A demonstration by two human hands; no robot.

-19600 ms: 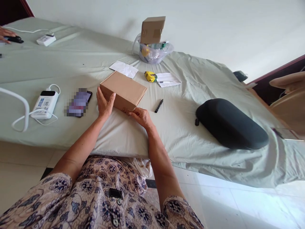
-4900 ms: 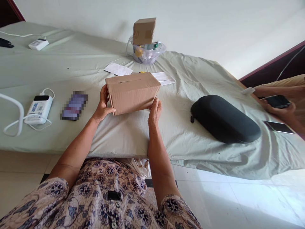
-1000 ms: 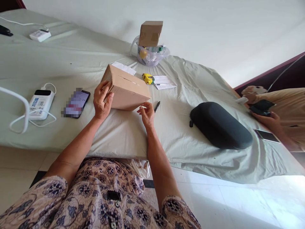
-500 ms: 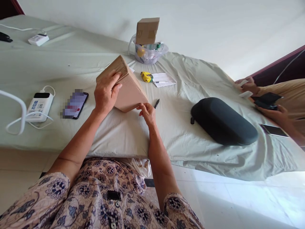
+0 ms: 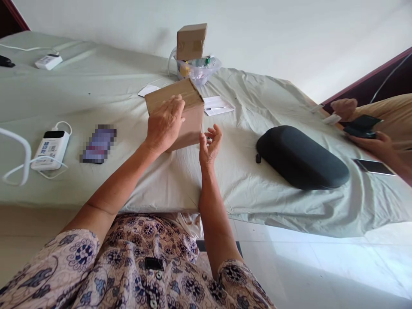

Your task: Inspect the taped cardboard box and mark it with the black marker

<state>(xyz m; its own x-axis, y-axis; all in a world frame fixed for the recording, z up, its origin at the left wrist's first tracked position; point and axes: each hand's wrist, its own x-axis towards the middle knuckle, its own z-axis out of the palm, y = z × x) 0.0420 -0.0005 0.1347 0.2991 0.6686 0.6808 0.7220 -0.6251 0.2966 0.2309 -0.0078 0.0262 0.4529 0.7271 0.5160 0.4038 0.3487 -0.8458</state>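
Observation:
A brown cardboard box (image 5: 189,128) stands in front of me on the cloth-covered table, its taped top face turned toward the back left. My left hand (image 5: 165,124) lies over the front top edge of the box, fingers together and pressed on it. At the lower right edge of the box is my right hand (image 5: 210,146), fingers apart and half curled, the thumb close to the cardboard; whether it touches cannot be made out. Behind those fingers a bit of a black pen shows. White paper with a pen (image 5: 219,108) lies just beyond the box.
A clear plastic basket (image 5: 214,68) holds a smaller carton (image 5: 192,42) at the back. To the left are a phone (image 5: 99,145) and a white power strip (image 5: 51,150) with cables. A black case (image 5: 302,158) sits right, near another person's hands (image 5: 373,143) holding a dark object.
The box has turned and shifted right, now hiding the yellow tape measure. My left hand moved right with it. My right hand's fingers came off the box's lower corner and spread.

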